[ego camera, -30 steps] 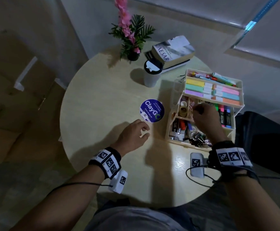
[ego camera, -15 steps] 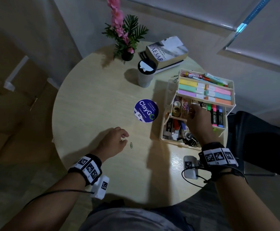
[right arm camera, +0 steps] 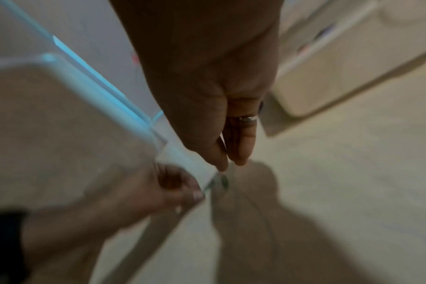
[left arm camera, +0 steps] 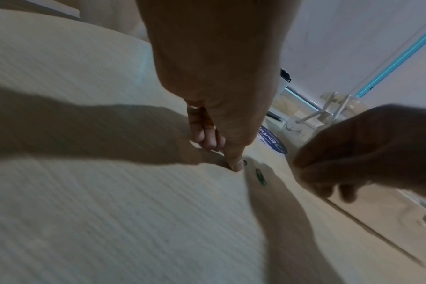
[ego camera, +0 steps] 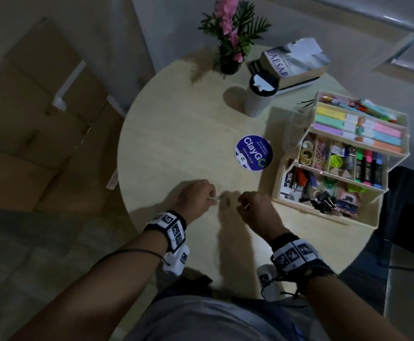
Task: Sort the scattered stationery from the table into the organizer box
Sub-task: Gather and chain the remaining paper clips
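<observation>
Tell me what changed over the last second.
The right hand left the organizer box and came down to the table, beside the green paper clip. The left hand now pinches a small clip. Box, round sticker, cup and book stayed put.

I see a pale beige woodgrain table [ego camera: 176, 124], a green paper clip [ego camera: 228, 202], a cream organizer box [ego camera: 348, 219], pastel highlighters [ego camera: 358, 129], a blue round sticker [ego camera: 254, 153], pink flowers [ego camera: 226, 23], black-and-white checked wristbands [ego camera: 170, 228]
</observation>
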`<state>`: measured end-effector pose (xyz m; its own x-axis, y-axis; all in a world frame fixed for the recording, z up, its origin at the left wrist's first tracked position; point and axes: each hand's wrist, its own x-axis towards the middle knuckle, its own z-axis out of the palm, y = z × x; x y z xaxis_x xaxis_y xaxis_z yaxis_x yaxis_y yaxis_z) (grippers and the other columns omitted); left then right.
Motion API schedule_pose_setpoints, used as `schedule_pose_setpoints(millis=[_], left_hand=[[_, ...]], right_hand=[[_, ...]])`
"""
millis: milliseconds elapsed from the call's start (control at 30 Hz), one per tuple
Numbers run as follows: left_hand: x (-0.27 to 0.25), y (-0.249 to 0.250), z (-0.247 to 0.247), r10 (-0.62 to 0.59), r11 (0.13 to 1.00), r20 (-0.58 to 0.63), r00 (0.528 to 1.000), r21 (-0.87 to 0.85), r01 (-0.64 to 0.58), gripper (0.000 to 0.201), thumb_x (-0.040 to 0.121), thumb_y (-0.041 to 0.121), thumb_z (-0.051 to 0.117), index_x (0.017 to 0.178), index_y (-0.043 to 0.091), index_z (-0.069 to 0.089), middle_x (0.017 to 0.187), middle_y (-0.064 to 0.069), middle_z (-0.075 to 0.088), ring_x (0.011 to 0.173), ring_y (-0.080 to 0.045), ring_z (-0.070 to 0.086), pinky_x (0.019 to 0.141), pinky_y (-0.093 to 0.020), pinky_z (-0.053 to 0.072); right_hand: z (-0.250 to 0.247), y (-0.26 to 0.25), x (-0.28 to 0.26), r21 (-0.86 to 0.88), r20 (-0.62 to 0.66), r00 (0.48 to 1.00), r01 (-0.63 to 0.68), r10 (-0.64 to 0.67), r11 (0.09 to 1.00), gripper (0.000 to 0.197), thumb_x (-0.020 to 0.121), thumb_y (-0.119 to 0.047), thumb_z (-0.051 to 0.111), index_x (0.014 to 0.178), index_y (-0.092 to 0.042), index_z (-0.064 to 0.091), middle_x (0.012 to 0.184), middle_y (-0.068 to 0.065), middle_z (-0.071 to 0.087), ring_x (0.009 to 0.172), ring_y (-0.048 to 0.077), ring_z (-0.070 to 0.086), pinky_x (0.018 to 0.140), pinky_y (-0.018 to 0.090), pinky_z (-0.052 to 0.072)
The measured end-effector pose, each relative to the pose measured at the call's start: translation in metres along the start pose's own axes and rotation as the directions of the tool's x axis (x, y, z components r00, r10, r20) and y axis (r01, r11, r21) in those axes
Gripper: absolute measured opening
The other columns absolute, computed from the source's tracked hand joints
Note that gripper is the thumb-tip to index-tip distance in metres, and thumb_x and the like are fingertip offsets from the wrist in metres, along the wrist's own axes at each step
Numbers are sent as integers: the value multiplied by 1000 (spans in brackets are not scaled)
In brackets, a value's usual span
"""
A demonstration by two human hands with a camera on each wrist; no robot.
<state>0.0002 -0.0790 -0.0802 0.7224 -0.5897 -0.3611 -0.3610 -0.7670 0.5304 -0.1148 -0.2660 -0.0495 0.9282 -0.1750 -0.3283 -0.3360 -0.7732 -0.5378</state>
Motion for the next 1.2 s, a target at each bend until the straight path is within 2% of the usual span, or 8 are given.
schedule_pose_setpoints(millis=[133, 300, 433, 567, 800, 967, 1100, 1200], left_hand=[[2, -1, 1, 18, 1000, -59, 998, 18, -17, 34, 84, 34, 84, 105, 17, 64, 103, -3, 67, 94, -25, 63, 77, -38, 53], [10, 9, 1, 49, 998, -83, 995, 34, -47, 36, 90, 32, 77, 120, 17, 65, 111, -6, 67, 102, -27, 63, 82, -43, 55], [15, 11, -1, 33, 999, -80, 996, 42, -30, 20, 94, 28, 75, 110, 16, 77, 110, -8, 70, 101, -28, 66, 81, -39, 56], [15, 6, -4, 23, 997, -88, 996, 73, -16, 11, 96, 25, 72, 95, 15, 79, 101, -6, 70, 92, -27, 67, 75, -37, 55], [11, 4, -4, 155, 915, 26, 988, 373, -153, 19, 91, 9, 66, 110, 11, 65, 111, -10, 62, 103, -28, 62, 88, -40, 54], [8, 3, -2, 199, 835, 91, 976, 505, -218, 37, 88, 11, 64, 124, 5, 56, 122, -16, 57, 111, -31, 57, 98, -41, 50], [4, -4, 0, 217, 815, 115, 969, 525, -245, 31, 91, 13, 60, 121, 7, 55, 119, -15, 58, 109, -31, 56, 96, -40, 47], [2, -4, 0, 208, 858, 103, 973, 458, -232, 31, 89, 6, 57, 120, 8, 56, 119, -14, 57, 110, -29, 54, 98, -37, 45]], right_hand=[[42, -5, 10, 46, -67, 996, -54, 57, 997, 25, 93, -19, 70, 73, -15, 57, 73, 14, 63, 65, 34, 58, 59, 35, 41], [53, -5, 20, 26, -155, 982, -106, 108, 994, 27, 95, -24, 71, 76, -6, 67, 71, 12, 61, 60, 28, 53, 58, 30, 32], [53, 2, 23, -22, -131, 984, -125, 121, 992, 16, 95, -21, 67, 87, -14, 78, 78, 7, 66, 69, 29, 63, 60, 30, 36], [50, -1, 26, -107, -81, 993, -99, 91, 989, 10, 95, -12, 61, 94, -8, 70, 88, 11, 63, 75, 31, 61, 63, 31, 39], [43, 1, 37, -62, -31, 991, 132, -134, 989, 13, 93, 5, 55, 96, -8, 57, 88, 10, 57, 78, 27, 52, 71, 47, 50], [39, -6, 49, -44, -9, 983, 185, -186, 982, 30, 105, -9, 54, 134, -10, 61, 96, 7, 62, 82, 26, 60, 72, 33, 47], [35, -4, 55, -116, -4, 974, 225, -227, 967, 19, 95, -3, 65, 107, -13, 76, 84, 0, 50, 70, 27, 57, 66, 27, 38], [34, -6, 58, -157, 16, 978, 206, -206, 966, 14, 88, 0, 69, 94, -9, 79, 84, 8, 58, 70, 30, 60, 64, 33, 47]])
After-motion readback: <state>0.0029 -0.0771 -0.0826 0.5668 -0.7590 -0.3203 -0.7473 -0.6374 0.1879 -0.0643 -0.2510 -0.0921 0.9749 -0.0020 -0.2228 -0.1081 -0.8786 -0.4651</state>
